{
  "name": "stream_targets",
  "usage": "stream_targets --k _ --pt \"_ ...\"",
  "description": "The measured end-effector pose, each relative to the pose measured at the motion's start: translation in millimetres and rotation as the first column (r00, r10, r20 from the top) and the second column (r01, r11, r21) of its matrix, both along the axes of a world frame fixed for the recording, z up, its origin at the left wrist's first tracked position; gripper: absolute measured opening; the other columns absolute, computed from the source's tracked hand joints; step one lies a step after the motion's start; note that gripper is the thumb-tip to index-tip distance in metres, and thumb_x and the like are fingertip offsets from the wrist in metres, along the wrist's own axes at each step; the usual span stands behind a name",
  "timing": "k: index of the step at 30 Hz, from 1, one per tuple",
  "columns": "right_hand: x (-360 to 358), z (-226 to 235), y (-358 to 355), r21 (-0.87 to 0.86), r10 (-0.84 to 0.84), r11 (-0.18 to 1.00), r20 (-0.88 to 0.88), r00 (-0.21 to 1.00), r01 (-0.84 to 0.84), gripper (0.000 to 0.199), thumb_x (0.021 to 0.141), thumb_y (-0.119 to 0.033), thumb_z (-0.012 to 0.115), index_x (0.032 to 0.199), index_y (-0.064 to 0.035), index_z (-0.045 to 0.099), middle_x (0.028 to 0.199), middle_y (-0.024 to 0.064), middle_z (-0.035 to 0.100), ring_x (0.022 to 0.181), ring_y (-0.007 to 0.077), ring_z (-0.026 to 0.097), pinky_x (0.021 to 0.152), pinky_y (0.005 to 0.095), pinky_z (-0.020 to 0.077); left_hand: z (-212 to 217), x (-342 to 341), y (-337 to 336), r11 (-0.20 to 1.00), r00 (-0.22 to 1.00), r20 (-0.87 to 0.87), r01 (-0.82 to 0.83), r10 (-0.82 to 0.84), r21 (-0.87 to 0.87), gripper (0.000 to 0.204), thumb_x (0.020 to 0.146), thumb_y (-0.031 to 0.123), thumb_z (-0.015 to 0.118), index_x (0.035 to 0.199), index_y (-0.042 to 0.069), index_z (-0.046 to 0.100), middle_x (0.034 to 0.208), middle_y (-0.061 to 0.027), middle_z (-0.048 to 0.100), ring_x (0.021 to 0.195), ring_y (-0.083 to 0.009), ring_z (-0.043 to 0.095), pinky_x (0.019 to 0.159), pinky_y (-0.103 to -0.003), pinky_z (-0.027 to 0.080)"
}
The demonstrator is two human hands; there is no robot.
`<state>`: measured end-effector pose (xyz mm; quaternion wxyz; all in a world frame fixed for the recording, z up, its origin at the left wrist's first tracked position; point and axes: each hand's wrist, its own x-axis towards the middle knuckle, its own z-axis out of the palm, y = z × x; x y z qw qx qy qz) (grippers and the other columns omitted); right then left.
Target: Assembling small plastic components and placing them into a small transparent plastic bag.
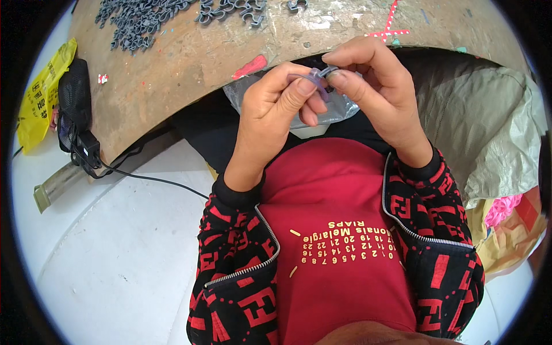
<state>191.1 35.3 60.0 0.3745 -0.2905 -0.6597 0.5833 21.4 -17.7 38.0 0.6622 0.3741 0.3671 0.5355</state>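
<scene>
My left hand [265,106] and my right hand [384,95] meet just past the near edge of the wooden table [184,69], above my lap. Between the left thumb and fingers is a small, curved purple-grey plastic piece [319,86]. My right thumb and forefinger pinch a darker grey end [328,71] at its upper right. Whether these are one part or two joined parts I cannot tell, since the fingertips cover much of them. Below the hands, a clear plastic bag [342,109] lies over a pale container [310,131].
Many curved grey plastic pieces [135,26] are heaped at the table's far left. Red tape [250,66] sticks near its edge. A yellow bag [43,95] and a black mesh pouch [75,95] with a cable hang at left. A beige woven sack [477,109] stands at right.
</scene>
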Motion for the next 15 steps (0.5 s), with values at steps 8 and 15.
stream_targets --k 8,15 --pt "-1 -9 2 0.382 -0.079 0.924 0.143 0.987 0.019 0.02 0.079 0.007 0.057 0.098 0.0009 0.057 0.091 0.0093 0.056 0.085 0.0178 0.054 0.077 0.0261 0.0427 6 4 -4 0.955 0.822 -0.515 -0.111 0.243 0.274 0.015 0.09 0.015 0.054 0.091 0.0 0.058 0.065 -0.0028 0.057 0.051 -0.0067 0.05 0.046 -0.02 0.041" --pt "-2 -10 18 0.709 -0.024 0.699 0.156 0.988 -0.095 0.023 0.074 0.007 0.06 0.096 0.0002 0.058 0.084 0.011 0.056 0.073 0.0222 0.056 0.064 0.0286 0.045 14 -8 -2 0.996 0.88 -0.469 -0.033 0.071 0.089 0.016 0.09 0.016 0.054 0.089 0.001 0.059 0.063 -0.0006 0.055 0.052 -0.0053 0.048 0.047 -0.018 0.038"
